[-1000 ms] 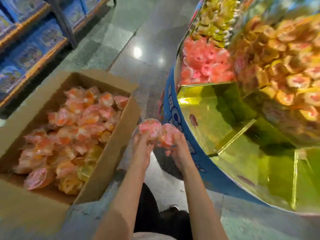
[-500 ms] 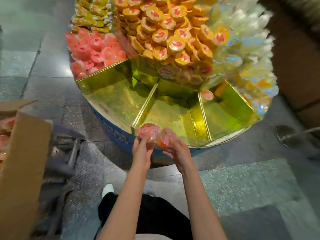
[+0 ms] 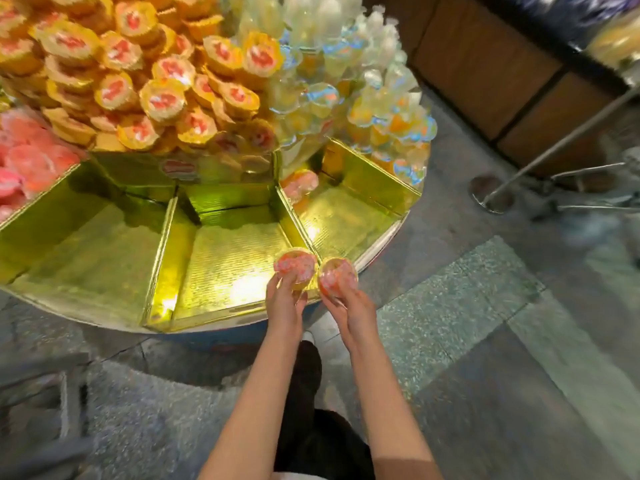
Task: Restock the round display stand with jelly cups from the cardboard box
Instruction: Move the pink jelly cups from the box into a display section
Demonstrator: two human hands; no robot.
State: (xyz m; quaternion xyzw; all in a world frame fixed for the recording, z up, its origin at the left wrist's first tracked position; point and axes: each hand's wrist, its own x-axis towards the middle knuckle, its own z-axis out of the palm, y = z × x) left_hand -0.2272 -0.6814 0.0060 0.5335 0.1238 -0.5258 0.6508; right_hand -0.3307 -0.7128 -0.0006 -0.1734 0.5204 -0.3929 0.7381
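Since a moment ago you've carried both clear pink jelly cups, left hand (image 3: 287,299) gripping one (image 3: 295,266), right hand (image 3: 349,304) the other (image 3: 337,277), over the round gold display stand's (image 3: 104,258) near edge, whose front compartments remain nearly bare.

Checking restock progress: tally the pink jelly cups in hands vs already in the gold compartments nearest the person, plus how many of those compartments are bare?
Cups held: 2, one in the left hand, one in the right hand
Cups lying in the right compartment: 1
Bare compartments: 2, left and middle
Total pink cups counted: 3
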